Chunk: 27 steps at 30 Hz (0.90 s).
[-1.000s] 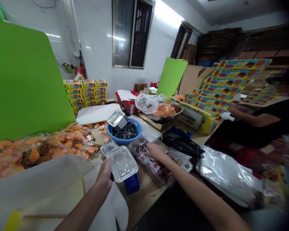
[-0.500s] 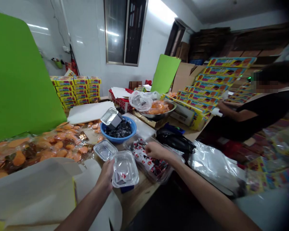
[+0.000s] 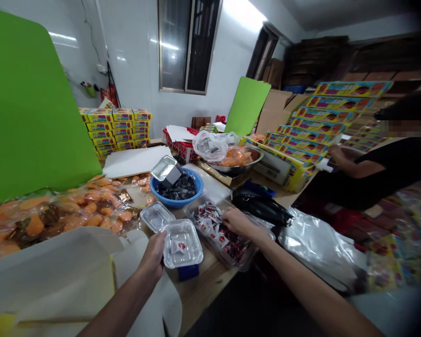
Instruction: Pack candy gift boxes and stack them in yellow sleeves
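Observation:
My left hand [image 3: 153, 256] grips the left rim of a shallow foil tray [image 3: 189, 235], tilted toward me above the table. Inside that tray lies a small white-and-red sachet [image 3: 178, 247]. My right hand [image 3: 237, 222] is down in a clear plastic box [image 3: 244, 268] full of sachets [image 3: 210, 220], its fingers curled together against them; whatever is between the fingertips is hidden. Another foil tray [image 3: 157, 216] rests on the table just behind the held one. A dark blue object [image 3: 188, 272] shows partly beneath the held tray.
A blue bowl [image 3: 177, 203] holds black packets and foil containers. Bagged orange pieces [image 3: 91, 206] cover the left side, near a green board [image 3: 31, 112]. Silver bags [image 3: 319, 248] lie at right. A co-worker [image 3: 382, 164] stands beyond, beside stacked yellow boxes [image 3: 337, 114].
My right hand has lowered slightly into the sachets, its fingers reaching down. The held foil tray has tilted a little and its sachet sits higher in view. The whole view has shifted slightly.

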Tool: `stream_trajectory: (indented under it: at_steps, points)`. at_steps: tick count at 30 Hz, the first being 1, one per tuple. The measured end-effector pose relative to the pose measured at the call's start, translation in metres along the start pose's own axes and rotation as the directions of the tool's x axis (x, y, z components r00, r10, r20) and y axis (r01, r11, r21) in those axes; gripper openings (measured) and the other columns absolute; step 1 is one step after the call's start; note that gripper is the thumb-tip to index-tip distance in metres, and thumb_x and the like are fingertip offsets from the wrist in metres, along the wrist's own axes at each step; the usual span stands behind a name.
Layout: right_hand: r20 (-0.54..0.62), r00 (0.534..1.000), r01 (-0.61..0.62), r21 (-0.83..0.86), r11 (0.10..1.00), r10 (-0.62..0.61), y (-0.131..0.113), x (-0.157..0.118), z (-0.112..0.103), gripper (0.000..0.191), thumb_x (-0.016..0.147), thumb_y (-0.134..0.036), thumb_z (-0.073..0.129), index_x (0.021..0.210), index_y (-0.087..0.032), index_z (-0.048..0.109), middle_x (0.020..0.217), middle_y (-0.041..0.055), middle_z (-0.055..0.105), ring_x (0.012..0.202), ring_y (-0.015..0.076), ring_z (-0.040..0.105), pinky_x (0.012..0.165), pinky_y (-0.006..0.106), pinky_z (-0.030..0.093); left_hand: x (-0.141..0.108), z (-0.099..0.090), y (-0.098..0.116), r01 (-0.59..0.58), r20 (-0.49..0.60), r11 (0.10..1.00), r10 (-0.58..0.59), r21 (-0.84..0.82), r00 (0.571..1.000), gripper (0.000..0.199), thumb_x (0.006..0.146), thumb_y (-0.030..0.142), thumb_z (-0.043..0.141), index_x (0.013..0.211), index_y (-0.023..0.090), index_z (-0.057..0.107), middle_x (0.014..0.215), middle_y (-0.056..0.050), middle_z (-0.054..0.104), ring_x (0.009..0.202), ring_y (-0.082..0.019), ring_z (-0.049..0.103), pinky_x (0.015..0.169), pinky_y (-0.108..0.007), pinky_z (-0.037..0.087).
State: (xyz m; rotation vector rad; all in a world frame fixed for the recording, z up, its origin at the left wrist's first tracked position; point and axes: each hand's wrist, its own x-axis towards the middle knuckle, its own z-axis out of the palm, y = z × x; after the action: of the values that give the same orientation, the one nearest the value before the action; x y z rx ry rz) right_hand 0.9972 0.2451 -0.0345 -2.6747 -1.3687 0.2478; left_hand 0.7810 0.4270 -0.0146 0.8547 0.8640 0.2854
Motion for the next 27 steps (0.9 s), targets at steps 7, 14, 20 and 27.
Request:
stream_trajectory:
  at_steps: [7, 14, 20, 27]
  points:
    - [-0.115, 0.990, -0.033, 0.386, 0.922, 0.083, 0.008, 0.012, -0.009, 0.012, 0.071, -0.019, 0.054, 0.071, -0.012, 0.064, 0.061, 0.0007, 0.062, 0.058, 0.0127, 0.053, 0.055, 0.021, 0.038, 0.003, -0.007, 0.001, -0.039, 0.060, 0.999, 0.039, 0.003, 0.997, 0.013, 0.080, 0.017, 0.051, 0.081, 0.009, 0.062, 0.070, -0.009, 0.071, 0.058, -0.019, 0.066, 0.058, -0.031, 0.054]
    - [-0.179, 0.974, 0.003, 0.618, 0.786, 0.138, -0.002, 0.031, -0.005, 0.021, 0.070, -0.028, 0.054, 0.069, -0.012, 0.067, 0.055, -0.0003, 0.061, 0.051, 0.0117, 0.050, 0.051, 0.022, 0.038, 0.004, -0.012, 0.000, -0.077, 0.060, 0.997, 0.077, -0.002, 0.995, 0.014, 0.075, 0.022, 0.058, 0.081, 0.009, 0.062, 0.069, -0.008, 0.071, 0.057, -0.019, 0.065, 0.056, -0.029, 0.052]
    - [-0.208, 0.973, 0.110, 0.803, 0.585, 0.103, -0.054, 0.037, -0.020, 0.018, 0.070, -0.031, 0.058, 0.071, -0.015, 0.066, 0.065, 0.0007, 0.064, 0.059, 0.0134, 0.055, 0.058, 0.024, 0.042, 0.005, -0.010, 0.003, -0.101, 0.053, 0.995, 0.102, -0.021, 0.993, 0.011, 0.076, 0.020, 0.057, 0.078, 0.010, 0.062, 0.066, -0.005, 0.069, 0.056, -0.017, 0.064, 0.057, -0.027, 0.051]
    - [-0.020, 0.993, 0.059, 0.942, 0.330, -0.120, -0.118, 0.046, -0.032, 0.015, 0.058, -0.024, 0.068, 0.067, -0.015, 0.060, 0.059, -0.0030, 0.060, 0.053, 0.0103, 0.053, 0.054, 0.022, 0.040, 0.016, -0.012, 0.002, -0.116, 0.040, 0.991, 0.119, -0.063, 0.992, 0.019, 0.073, 0.023, 0.059, 0.085, 0.009, 0.065, 0.069, -0.006, 0.071, 0.058, -0.017, 0.064, 0.062, -0.027, 0.051]
